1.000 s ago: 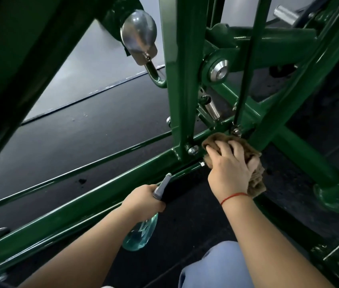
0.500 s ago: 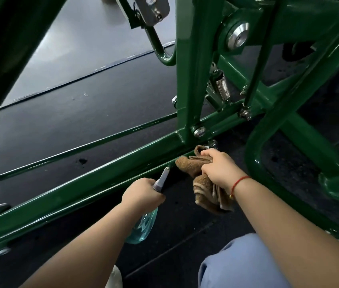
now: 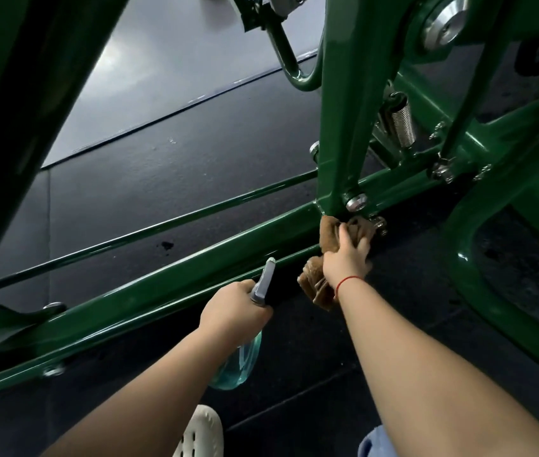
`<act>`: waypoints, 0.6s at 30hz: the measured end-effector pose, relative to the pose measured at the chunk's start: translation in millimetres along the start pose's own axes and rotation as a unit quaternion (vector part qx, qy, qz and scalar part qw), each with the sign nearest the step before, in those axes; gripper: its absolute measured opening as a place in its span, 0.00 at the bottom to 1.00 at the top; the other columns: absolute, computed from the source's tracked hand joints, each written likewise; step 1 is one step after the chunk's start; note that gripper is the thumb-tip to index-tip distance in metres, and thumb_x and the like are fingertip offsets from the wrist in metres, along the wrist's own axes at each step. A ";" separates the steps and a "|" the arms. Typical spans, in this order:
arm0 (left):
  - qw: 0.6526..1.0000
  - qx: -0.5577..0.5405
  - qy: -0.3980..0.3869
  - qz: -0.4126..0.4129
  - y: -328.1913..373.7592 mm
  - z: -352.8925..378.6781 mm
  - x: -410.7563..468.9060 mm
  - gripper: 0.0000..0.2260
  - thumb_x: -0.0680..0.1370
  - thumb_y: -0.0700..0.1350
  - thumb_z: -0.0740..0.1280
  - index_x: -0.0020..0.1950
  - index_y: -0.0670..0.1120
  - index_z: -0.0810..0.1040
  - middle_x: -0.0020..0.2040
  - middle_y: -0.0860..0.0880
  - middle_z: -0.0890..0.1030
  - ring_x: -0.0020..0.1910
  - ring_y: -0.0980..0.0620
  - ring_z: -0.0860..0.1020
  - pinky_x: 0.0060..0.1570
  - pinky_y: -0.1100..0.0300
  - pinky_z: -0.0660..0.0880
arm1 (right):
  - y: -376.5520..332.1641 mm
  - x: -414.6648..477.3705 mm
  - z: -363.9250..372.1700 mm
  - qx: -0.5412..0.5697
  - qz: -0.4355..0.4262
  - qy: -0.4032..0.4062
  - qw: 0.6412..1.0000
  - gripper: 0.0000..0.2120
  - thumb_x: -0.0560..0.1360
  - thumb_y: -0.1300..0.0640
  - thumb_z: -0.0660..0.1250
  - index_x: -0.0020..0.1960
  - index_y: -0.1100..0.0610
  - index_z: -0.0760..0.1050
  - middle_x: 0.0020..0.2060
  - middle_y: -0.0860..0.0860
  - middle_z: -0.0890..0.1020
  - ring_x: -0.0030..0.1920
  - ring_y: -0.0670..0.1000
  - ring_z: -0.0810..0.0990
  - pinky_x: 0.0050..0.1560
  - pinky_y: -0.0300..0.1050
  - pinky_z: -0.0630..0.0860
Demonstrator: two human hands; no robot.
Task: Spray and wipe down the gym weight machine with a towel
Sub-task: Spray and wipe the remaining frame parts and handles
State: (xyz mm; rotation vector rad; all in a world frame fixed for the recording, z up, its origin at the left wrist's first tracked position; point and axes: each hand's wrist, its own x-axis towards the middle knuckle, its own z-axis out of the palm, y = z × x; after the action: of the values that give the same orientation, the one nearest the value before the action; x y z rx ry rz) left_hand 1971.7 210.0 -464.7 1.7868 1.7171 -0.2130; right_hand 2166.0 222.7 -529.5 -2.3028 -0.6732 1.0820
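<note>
Brown towel (image 3: 329,235), gripped by right hand (image 3: 347,262), meets green rail's (image 3: 195,265) edge.

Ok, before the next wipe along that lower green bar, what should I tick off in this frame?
1. Right hand grips the towel: ok.
2. Towel pressed against the frame at the foot of the post: ok.
3. Left hand holds the spray bottle: ok.
4. Nozzle points toward the lower bar: ok.
5. Bar already wet with spray: cannot tell.
</note>
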 end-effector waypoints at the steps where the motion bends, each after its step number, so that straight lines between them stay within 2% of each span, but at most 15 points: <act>1: 1.000 -0.008 0.005 -0.006 -3.5 -1.2 -2.2 0.06 0.73 0.50 0.69 0.42 0.50 0.74 0.34 0.52 0.78 0.34 0.48 0.77 0.32 0.58 0.69 | 2.0 -6.1 9.3 -0.023 -0.015 -0.014 1.000 0.35 0.80 0.63 0.59 0.80 0.37 0.55 0.81 0.47 0.44 0.75 0.62 0.58 0.70 0.54 0.67; 4: 1.000 -0.014 0.020 -0.019 -11.7 -2.9 -9.6 0.05 0.73 0.49 0.70 0.43 0.50 0.75 0.33 0.52 0.78 0.33 0.49 0.75 0.32 0.58 0.67 | -1.7 -29.1 27.4 -0.057 -0.055 -0.047 0.996 0.41 0.75 0.65 0.65 0.78 0.34 0.56 0.77 0.42 0.41 0.72 0.60 0.62 0.68 0.55 0.72; 7: 0.999 -0.014 0.028 -0.030 -15.5 1.9 -13.0 0.05 0.73 0.49 0.69 0.42 0.50 0.74 0.35 0.51 0.78 0.34 0.49 0.76 0.33 0.57 0.68 | -5.5 -52.3 39.7 -0.208 -0.194 -0.076 0.956 0.35 0.73 0.59 0.68 0.75 0.37 0.61 0.79 0.42 0.43 0.71 0.59 0.58 0.64 0.55 0.74; 10: 0.999 -0.009 0.042 -0.032 -15.2 10.2 -13.6 0.06 0.74 0.49 0.70 0.44 0.51 0.74 0.43 0.51 0.79 0.40 0.49 0.78 0.37 0.55 0.73 | -9.4 -52.7 34.5 -0.265 -0.237 -0.107 0.928 0.31 0.75 0.54 0.67 0.75 0.37 0.64 0.80 0.44 0.50 0.70 0.58 0.59 0.62 0.54 0.74; 12: 0.998 0.000 0.052 -0.023 -14.7 15.7 -11.8 0.07 0.75 0.50 0.70 0.49 0.51 0.75 0.58 0.51 0.79 0.49 0.48 0.79 0.41 0.54 0.73 | -8.7 -42.2 20.2 -0.277 -0.244 -0.107 0.923 0.31 0.76 0.56 0.66 0.74 0.36 0.65 0.79 0.43 0.54 0.70 0.57 0.61 0.62 0.55 0.74; 14: 0.999 0.006 0.046 -0.024 -17.0 20.0 -6.8 0.09 0.75 0.51 0.70 0.52 0.52 0.76 0.76 0.57 0.69 0.57 0.49 0.78 0.42 0.56 0.71 | -2.6 -26.6 3.0 -0.267 -0.221 -0.079 0.935 0.33 0.75 0.59 0.65 0.74 0.35 0.65 0.79 0.42 0.55 0.69 0.57 0.62 0.63 0.56 0.72; 16: 0.999 0.012 0.035 -0.039 -21.5 20.4 -0.8 0.08 0.75 0.51 0.70 0.51 0.52 0.74 0.81 0.61 0.59 0.61 0.50 0.78 0.44 0.57 0.71 | 5.8 -8.9 -16.1 -0.230 -0.159 -0.045 0.959 0.36 0.75 0.63 0.65 0.75 0.34 0.64 0.80 0.42 0.53 0.70 0.57 0.62 0.66 0.58 0.70; 18: 0.998 0.007 0.031 -0.061 -28.9 18.8 5.4 0.09 0.76 0.52 0.70 0.52 0.52 0.74 0.82 0.60 0.56 0.63 0.50 0.77 0.45 0.57 0.71 | 11.0 6.7 -30.8 -0.229 -0.112 -0.022 0.967 0.38 0.74 0.66 0.65 0.75 0.34 0.63 0.80 0.42 0.52 0.71 0.59 0.61 0.67 0.60 0.68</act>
State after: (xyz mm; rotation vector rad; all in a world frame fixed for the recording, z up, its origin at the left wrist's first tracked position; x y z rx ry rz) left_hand 1951.0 202.6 -491.9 1.7155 1.8749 -0.2233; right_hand 2196.8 211.5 -522.8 -2.4990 -1.2822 0.9461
